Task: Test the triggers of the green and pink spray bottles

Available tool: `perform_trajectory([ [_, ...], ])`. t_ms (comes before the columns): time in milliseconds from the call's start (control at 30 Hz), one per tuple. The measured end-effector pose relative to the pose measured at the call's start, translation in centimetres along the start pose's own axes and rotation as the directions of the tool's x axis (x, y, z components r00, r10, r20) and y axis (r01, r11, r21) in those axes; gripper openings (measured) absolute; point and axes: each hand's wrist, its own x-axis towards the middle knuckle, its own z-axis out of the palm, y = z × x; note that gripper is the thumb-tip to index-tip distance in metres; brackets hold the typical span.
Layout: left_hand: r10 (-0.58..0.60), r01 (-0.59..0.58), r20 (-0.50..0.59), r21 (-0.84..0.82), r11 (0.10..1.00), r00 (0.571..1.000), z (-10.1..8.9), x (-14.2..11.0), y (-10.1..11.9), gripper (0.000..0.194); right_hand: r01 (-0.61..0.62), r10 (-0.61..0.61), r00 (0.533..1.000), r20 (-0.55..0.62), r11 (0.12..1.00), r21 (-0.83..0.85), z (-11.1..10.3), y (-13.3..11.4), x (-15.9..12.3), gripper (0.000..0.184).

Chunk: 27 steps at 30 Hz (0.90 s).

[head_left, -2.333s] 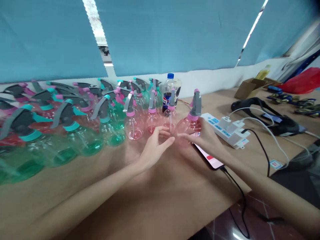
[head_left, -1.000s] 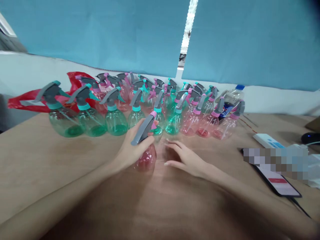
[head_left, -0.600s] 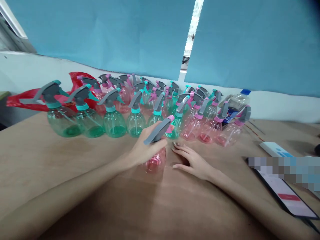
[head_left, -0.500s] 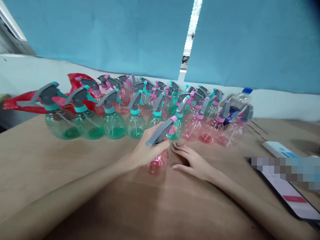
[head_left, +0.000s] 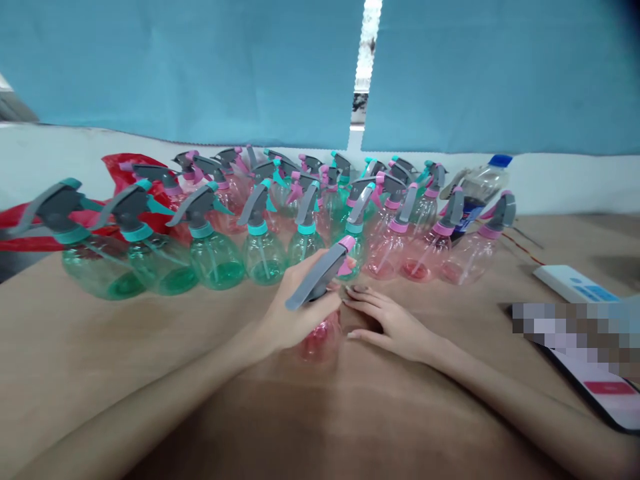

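My left hand (head_left: 295, 303) is closed around the neck of a pink spray bottle (head_left: 320, 340) with a grey and pink trigger head. The bottle stands roughly upright on the wooden table (head_left: 200, 393), its upper body partly hidden by my fingers. Just to its right, my right hand (head_left: 393, 320) rests on the table with fingers stretched out and holds nothing. Behind both hands runs a row of spray bottles, green ones such as the green spray bottle (head_left: 216, 260) on the left and pink ones such as the pink spray bottle (head_left: 417, 257) on the right.
More spray bottles crowd behind the front row. A red plastic bag (head_left: 133, 173) lies at the back left. At the back right is a clear bottle with a blue cap (head_left: 487, 180). A white box (head_left: 575, 283) and a phone (head_left: 595, 380) lie at the right.
The view has shifted slightly, so the bottles on the left appear lower and farther left. My left hand keeps its grip on the pink spray bottle, and my right hand stays flat.
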Motion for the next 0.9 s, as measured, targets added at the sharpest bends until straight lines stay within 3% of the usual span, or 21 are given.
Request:
perform_trajectory([
  [333,-0.026,0.027,0.032,-0.03,0.999,0.999,0.03,0.18,-0.05,0.035,0.014,-0.013,1.0,-0.019,1.0,0.014,-0.1,0.08,0.13,0.061],
  [600,-0.023,0.023,-0.03,0.004,1.0,0.999,0.02,0.23,0.28,0.007,0.012,-0.011,1.0,-0.015,1.0,0.016,-0.04,0.11,0.05,0.062],
  [900,0.009,-0.005,-0.071,0.054,0.999,0.997,0.01,0.33,0.4,0.009,0.003,-0.003,1.0,-0.025,1.0,0.026,-0.07,-0.01,0.05,0.058],
])
